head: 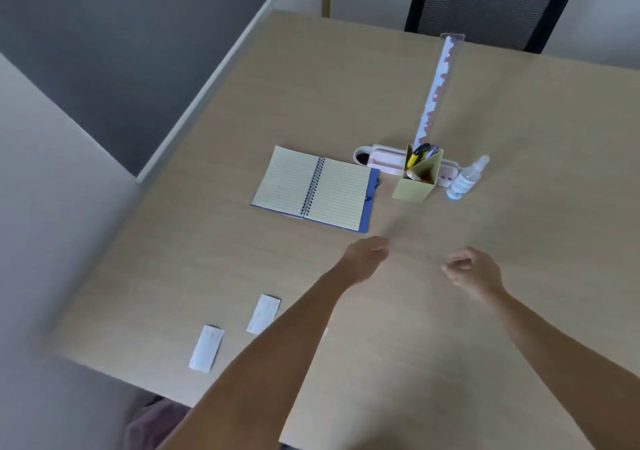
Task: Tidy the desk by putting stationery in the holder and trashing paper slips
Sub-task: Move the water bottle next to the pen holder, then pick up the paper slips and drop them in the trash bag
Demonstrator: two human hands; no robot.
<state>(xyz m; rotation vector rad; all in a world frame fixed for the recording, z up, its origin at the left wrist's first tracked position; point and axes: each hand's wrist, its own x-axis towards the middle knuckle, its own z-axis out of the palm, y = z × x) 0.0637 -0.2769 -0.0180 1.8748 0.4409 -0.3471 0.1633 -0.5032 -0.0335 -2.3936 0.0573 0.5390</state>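
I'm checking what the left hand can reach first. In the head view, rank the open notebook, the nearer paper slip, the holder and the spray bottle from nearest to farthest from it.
From the left hand:
1. Open notebook, just beyond it, slightly left.
2. Nearer paper slip, behind it to the left, near the forearm.
3. Holder, ahead to the right.
4. Spray bottle, farther right, beside the holder.

Upright cardboard holder [417, 181] with stationery; two flat paper slips [263, 313] near desk edge.

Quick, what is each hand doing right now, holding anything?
Left hand: fingers loosely curled above the desk, nothing visible in its grip.
Right hand: fingers curled in, blurred; nothing visible in it either.
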